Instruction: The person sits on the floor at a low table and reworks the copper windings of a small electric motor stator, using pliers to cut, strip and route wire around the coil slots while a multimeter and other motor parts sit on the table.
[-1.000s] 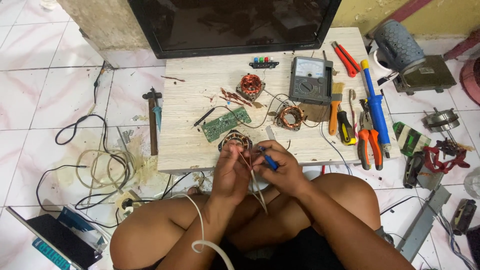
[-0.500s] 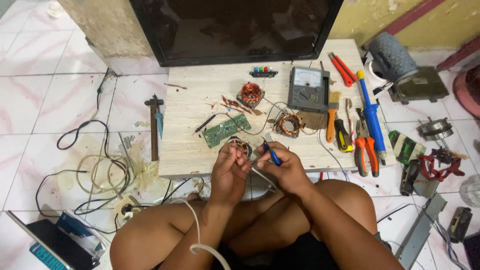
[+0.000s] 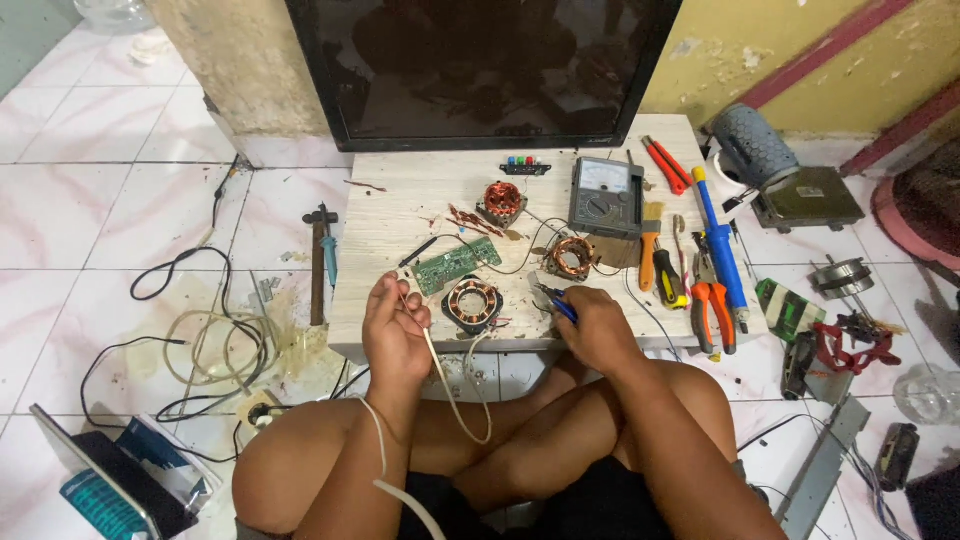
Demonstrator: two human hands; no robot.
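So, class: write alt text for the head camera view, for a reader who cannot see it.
A person sitting cross-legged at a low table holds a pale cable in the left hand and a blue-handled tool in the right hand, beside a copper-wound stator. A green circuit board, a multimeter and pliers lie on the table.

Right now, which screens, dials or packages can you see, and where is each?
Flat-panel screen: behind the low table, black, dark.
Analog multimeter: table's far right, grey box, pale dial face.
Packet: floor, near left, teal and white.
Green packet: floor, right of table.
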